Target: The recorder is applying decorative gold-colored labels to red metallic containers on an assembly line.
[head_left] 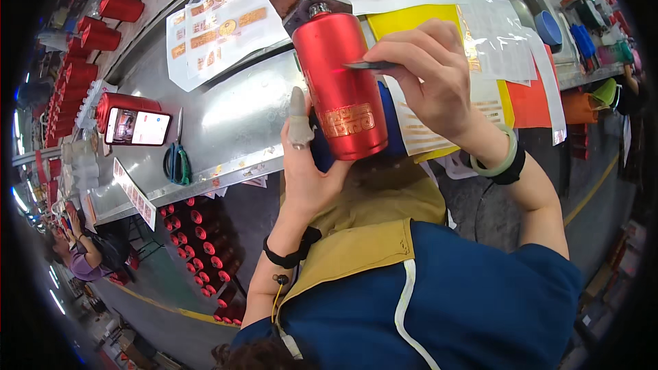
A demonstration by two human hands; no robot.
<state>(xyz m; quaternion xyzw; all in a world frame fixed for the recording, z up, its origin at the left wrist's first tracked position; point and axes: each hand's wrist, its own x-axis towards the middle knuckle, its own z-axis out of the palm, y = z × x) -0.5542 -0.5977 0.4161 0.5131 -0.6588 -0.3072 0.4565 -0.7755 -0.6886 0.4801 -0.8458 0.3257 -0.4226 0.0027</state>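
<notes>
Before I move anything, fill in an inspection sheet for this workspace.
Surface: metal bench, shiny, partly covered by gold-printed sheets.
Job's things: red bottle, neck pointing away from the person, gold design near its base; dark pointed tool at its side, contact unclear.
Clutter: phone with lit screen and scissors toward the left; blue cup toward the right.
Grippers: left hand against the bottle, firmness of grip unclear; right hand holding the tool.
Cables: thin yellow wire beside the left forearm.
Surroundings: rows of red-ended items below the bench at left; another person at far left; yellow floor line.
</notes>
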